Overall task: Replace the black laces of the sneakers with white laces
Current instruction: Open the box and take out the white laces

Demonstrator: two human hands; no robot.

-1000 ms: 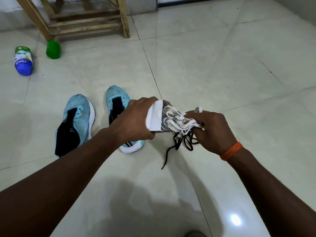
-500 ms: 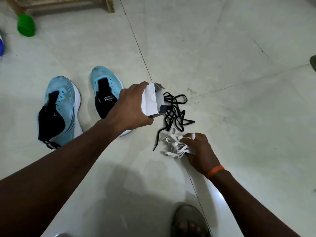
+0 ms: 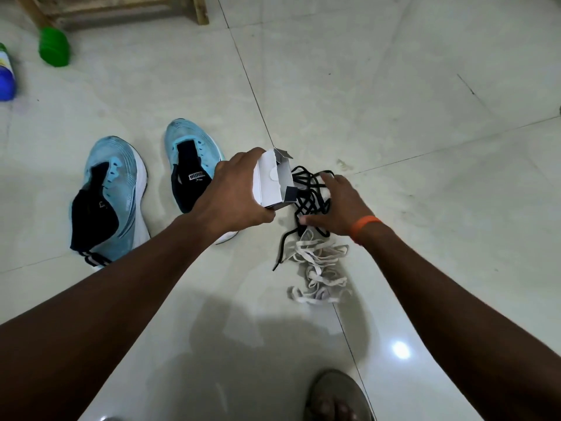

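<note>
At the bottom edge, the toes of a foot in a grey sandal [image 3: 337,399] are seen on the glossy tiled floor [image 3: 425,86]. Just beyond it, a loose heap of flat white laces [image 3: 318,265] lies on the floor, held by neither hand. The end of one black lace runs down beside the heap's left side.

Above the white heap, the right hand [image 3: 337,205] is held palm down with its fingers spread and nearly straight over a tangle of black laces [image 3: 309,189]. Nothing is gripped by it; whether the fingertips press on the tangle cannot be told. An orange band [image 3: 364,224] is worn on that wrist.

To the left of the tangle, a small white cardboard box [image 3: 273,183] is gripped by the left hand [image 3: 233,196], with the fingers curled over its top and the thumb underneath. The box's open end, with its flaps folded out, is turned toward the black laces.

Further left, two light-blue sneakers with white soles stand side by side: the nearer sneaker [image 3: 115,189] lies well apart from the hands, and the farther sneaker [image 3: 194,153] is partly hidden by the left hand.

At the far left, a green cap [image 3: 54,47] and a blue bottle [image 3: 6,77] lie on the floor, and behind them the legs of a wooden frame [image 3: 200,10] are seen.
</note>
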